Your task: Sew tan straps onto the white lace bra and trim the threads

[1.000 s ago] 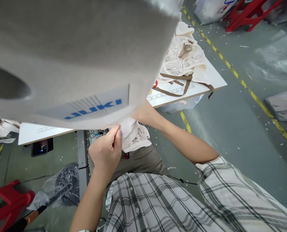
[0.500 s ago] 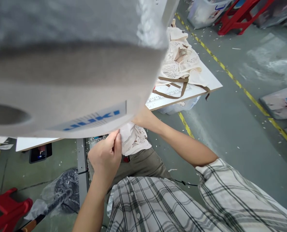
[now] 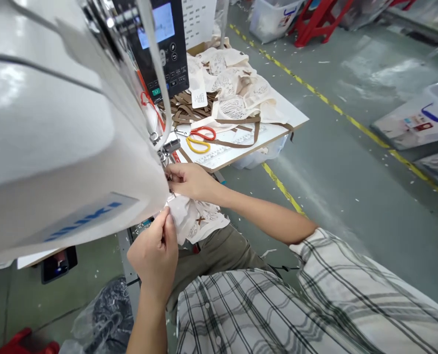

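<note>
The sewing machine (image 3: 93,147) with a JUKI label fills the left side, its head close to my hands. Below its edge my left hand (image 3: 154,250) pinches the rim of a cream lace bra (image 3: 199,221) between thumb and fingers. A small brown bow shows on the lace, which hangs over my lap. My right hand (image 3: 193,182) is by the needle area with its fingers curled together at the bra's upper edge. The machine partly hides those fingertips.
Scissors (image 3: 200,139) with red and yellow handles lie on the white table (image 3: 232,156). Behind them are piled lace bras (image 3: 237,91) and brown straps (image 3: 184,105). A control panel (image 3: 167,54) stands beside the machine. Plastic bins (image 3: 272,19) and a red stool (image 3: 320,22) are on the floor.
The view has shifted, so the machine sits farther left and the control panel and scissors now show. My right hand, mostly hidden before, is visible. My left hand keeps its pinch.
</note>
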Demonstrator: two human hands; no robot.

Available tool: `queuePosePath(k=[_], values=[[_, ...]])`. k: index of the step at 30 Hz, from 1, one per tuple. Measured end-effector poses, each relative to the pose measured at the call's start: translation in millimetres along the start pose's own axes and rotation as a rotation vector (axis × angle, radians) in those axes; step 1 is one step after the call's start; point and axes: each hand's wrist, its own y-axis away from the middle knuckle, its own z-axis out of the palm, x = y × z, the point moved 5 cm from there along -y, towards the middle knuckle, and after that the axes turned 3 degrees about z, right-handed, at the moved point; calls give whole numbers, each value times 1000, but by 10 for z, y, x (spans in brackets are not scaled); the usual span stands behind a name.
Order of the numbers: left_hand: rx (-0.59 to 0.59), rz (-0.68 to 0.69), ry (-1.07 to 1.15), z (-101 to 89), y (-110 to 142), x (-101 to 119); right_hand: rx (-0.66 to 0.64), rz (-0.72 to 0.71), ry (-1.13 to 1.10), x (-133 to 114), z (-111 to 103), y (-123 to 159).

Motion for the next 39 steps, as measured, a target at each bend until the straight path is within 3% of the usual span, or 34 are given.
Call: queuePosePath(k=[39], values=[[0, -140, 70, -71, 91, -109, 3, -35, -254, 46, 37, 217]])
